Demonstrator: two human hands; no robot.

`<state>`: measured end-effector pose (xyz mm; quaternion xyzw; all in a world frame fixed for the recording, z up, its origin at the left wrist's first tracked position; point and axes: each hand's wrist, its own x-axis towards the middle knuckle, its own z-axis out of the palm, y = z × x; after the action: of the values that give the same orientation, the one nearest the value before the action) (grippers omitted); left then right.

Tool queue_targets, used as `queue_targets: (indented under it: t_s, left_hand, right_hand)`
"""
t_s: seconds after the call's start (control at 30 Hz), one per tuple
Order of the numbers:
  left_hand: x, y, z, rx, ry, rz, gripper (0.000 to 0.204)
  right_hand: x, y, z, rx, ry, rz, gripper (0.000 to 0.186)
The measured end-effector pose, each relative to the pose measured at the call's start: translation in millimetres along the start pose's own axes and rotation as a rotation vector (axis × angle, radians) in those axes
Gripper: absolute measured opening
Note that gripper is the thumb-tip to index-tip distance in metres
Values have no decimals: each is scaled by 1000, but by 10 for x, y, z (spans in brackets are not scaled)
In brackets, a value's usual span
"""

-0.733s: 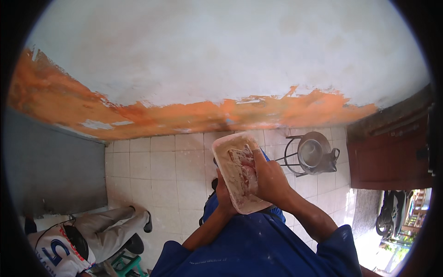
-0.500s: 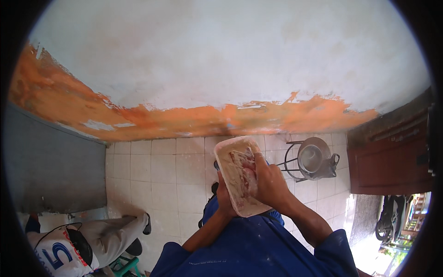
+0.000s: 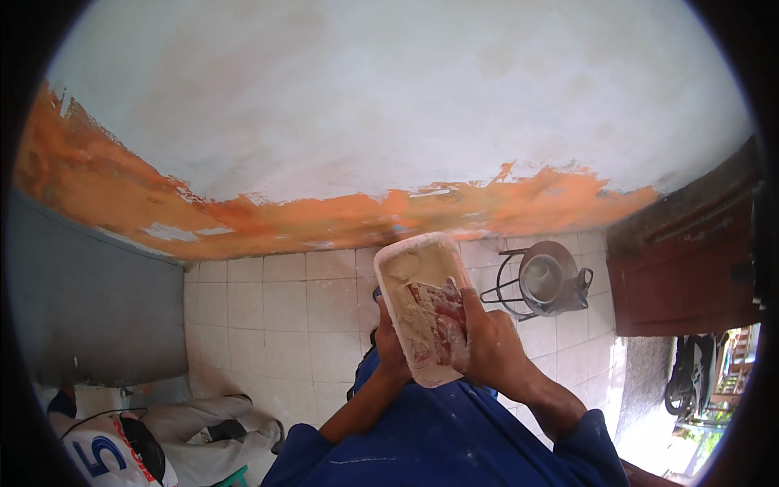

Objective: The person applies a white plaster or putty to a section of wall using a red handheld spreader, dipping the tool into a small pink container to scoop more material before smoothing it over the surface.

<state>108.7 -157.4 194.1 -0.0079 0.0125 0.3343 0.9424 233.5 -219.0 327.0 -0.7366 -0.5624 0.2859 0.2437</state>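
Observation:
In my left hand (image 3: 389, 345), fingers wrapped along its side, is a pale plastic tray (image 3: 378, 271) with a chalky rim. Beige putty (image 3: 412, 268) lies inside it. My right hand (image 3: 497, 349) grips a red, putty-smeared scraper (image 3: 438, 307) that lies in the tray at its right side; its handle is mostly hidden under my fingers. Ahead stands a wall (image 3: 389, 105), white above, with a ragged orange band (image 3: 308, 219) along its bottom.
At right, a round stool (image 3: 556, 253) bears a metal pot (image 3: 540, 277) and dark bag (image 3: 578, 300), beside a brown door (image 3: 673, 284) and parked motorcycle (image 3: 690, 377). At left are a grey panel (image 3: 97, 300), a co-worker (image 3: 170, 430) and green stool (image 3: 235, 479), all on or above white tiles (image 3: 268, 300).
My right hand and scraper have shifted right and slightly down, uncovering more putty at the tray's top. The co-worker's legs have moved lower in the picture.

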Motion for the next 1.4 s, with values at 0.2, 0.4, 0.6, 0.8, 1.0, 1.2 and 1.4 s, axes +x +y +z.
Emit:
queue_targets:
  t_s: [0.2, 0.4, 0.6, 0.8, 1.0, 1.2, 1.4]
  left_hand:
    - [-33, -29, -40, -40, -31, -29, 67]
    - [-114, -87, 181, 365, 159, -32, 67]
    - [-63, -147, 149, -105, -43, -27, 68]
    - [-31, -69, 172, -10, -68, 40, 68]
    - [-32, -73, 15, 103, -5, 64, 67]
    - [-80, -87, 83, 21, -53, 76, 67]
    - [-74, -79, 168, 87, 11, 91, 66]
  right_hand:
    - [-9, 35, 85, -27, -24, -28, 59]
    - [184, 130, 216, -27, 66, -35, 50]
    - [187, 89, 183, -69, 83, -42, 55]
    - [99, -93, -74, 14, 64, 50, 55]
    - [15, -61, 20, -90, 29, -2, 50]
    - [-66, -32, 144, -99, 72, 8, 48]
    - [15, -95, 154, -155, 39, 56, 42]
